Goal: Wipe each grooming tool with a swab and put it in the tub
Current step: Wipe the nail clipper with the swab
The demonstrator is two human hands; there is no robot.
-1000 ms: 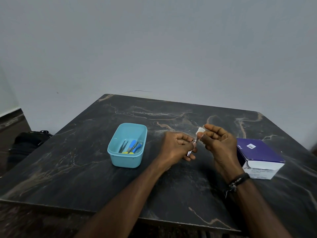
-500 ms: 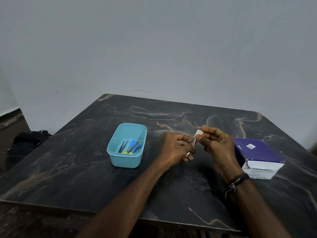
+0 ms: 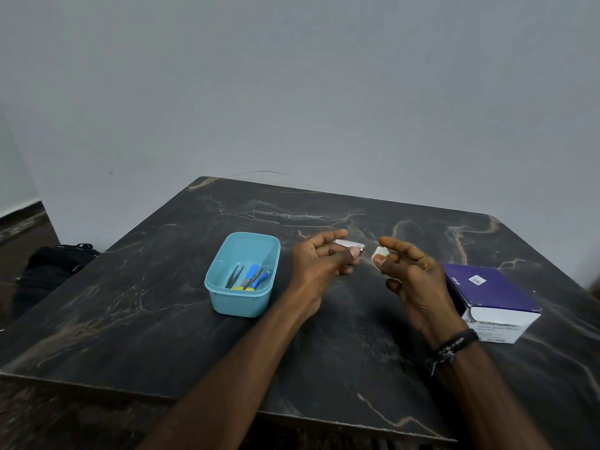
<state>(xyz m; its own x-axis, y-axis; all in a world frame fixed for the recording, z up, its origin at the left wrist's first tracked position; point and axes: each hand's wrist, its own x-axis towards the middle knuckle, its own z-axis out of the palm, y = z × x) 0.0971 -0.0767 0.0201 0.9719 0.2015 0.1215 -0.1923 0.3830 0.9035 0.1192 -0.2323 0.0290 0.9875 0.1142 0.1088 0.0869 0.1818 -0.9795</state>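
Our left hand (image 3: 319, 261) pinches the clipper (image 3: 349, 244) by one end, above the desk (image 3: 162, 319) centre, beside the tub (image 3: 242, 274). Our right hand (image 3: 409, 271) pinches the swab (image 3: 380, 253), apart from it. Risk: the shallow hold lets the clipper slip short of the tub.

The tub (image 3: 243, 274) with tools (image 3: 248, 277) inside stands on the table (image 3: 130, 319), the box (image 3: 490, 300) well to its right.

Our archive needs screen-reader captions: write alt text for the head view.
Over a dark marble table, a left hand holds a small metal nail clipper and a right hand pinches a white swab. A teal tub holding tools sits left; a purple swab box right.
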